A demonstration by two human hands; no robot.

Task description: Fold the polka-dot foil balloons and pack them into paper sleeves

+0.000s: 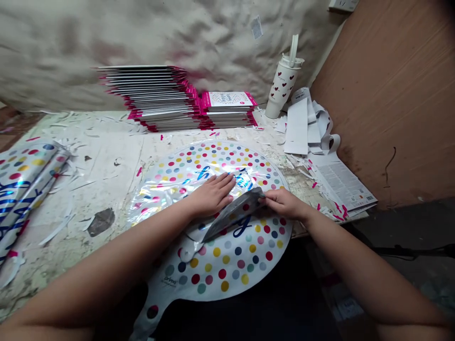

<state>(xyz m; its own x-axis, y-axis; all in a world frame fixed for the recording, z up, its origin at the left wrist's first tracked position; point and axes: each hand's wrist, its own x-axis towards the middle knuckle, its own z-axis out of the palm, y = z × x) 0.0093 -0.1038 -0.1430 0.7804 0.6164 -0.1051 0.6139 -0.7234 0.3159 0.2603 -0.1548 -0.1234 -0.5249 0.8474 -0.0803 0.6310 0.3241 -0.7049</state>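
A round foil balloon [227, 265] printed with coloured polka dots and blue lettering lies flat on a worn white workbench [103, 161], its lower rim and narrow tail [149, 317] running out past the bench's front edge over dark space. The left hand [211, 194] rests palm down on the shiny middle of the balloon, fingers straight and close together, pressing on the foil without gripping it. The right hand [284, 203] has its fingers bent over a folded silver flap [234, 213] of the balloon and pinches its upper edge. Behind the balloon, only a narrow strip of littered bench separates its top rim from long stacks of pink-edged packaged balloons [156, 97] and a shorter stack [227, 109]. Much more room lies to the left: a wide stretch of bench, strewn with white scraps, reaches to other foil balloons [24, 184] at the edge of the view. To the right, the rim comes near printed sheets [341, 184], which stick out at the bench corner beside a plywood board [387, 94]. Farther back stand a heart-patterned tumbler [282, 85] and a heap of white paper strips [305, 123].
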